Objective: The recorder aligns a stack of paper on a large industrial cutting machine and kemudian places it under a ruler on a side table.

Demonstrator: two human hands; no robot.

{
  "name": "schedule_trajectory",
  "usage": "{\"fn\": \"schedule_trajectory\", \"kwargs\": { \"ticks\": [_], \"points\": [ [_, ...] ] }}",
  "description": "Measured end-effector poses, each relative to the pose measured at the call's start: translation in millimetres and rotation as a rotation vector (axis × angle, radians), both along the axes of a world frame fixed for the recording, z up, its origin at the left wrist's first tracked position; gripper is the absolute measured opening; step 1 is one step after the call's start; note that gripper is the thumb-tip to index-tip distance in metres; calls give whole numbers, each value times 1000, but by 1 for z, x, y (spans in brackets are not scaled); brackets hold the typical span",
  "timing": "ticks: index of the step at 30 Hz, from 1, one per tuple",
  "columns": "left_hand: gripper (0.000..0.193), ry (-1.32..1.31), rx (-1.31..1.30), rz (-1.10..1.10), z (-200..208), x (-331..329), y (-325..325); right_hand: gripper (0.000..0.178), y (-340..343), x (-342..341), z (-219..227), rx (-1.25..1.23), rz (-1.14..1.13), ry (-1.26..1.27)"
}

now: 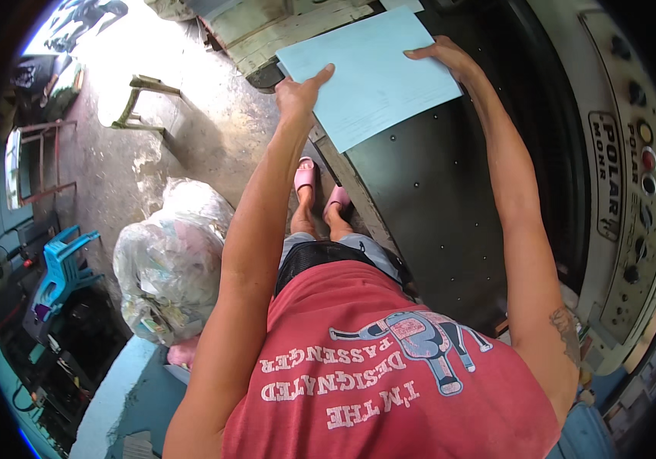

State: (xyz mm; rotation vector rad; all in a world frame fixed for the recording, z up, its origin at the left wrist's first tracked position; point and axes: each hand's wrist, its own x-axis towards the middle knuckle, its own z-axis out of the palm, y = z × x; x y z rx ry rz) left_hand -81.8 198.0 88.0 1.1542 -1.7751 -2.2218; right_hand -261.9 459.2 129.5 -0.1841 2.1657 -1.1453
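Both of my hands hold a wide light-blue paper (377, 84) by its opposite short edges. My left hand (301, 96) grips the left edge, thumb lying on top and fingers hidden underneath. At the upper right edge my right hand (446, 57) pinches the paper between its thumb and fingers, the fingertips partly hidden. Faint lines of print mark the paper's surface. Whether it is one sheet or a thin stack, I cannot tell. The paper is tilted over the left edge of a dark metal table (450, 206) dotted with small holes.
A grey machine panel (626, 199) with knobs and buttons runs along the right. Pale paper (403, 4) lies beyond at the top. To my left are a full clear plastic bag (167, 268), a blue plastic chair (64, 268) and a small stool frame (140, 99).
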Motion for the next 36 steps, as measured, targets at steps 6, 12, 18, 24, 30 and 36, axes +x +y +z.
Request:
{"fn": "schedule_trajectory", "kwargs": {
  "ticks": [6,12,18,24,30,36],
  "points": [
    [55,-66,102,-54,41,7,14,73,14,11,-3,-11,-20,26],
    [55,-88,56,-57,34,8,1,76,5,13,8,-35,-3,72],
    [61,-2,141,-89,26,3,8,87,18,7,-2,24,-53,108],
    [62,13,197,-101,19,7,-12,80,-1,13,12,60,-32,114],
    [60,10,202,-95,26,1,0,71,7,6,7,1,8,75],
    [67,7,178,-132,25,4,-1,71,5,10,6,81,-55,149]
  ]
}}
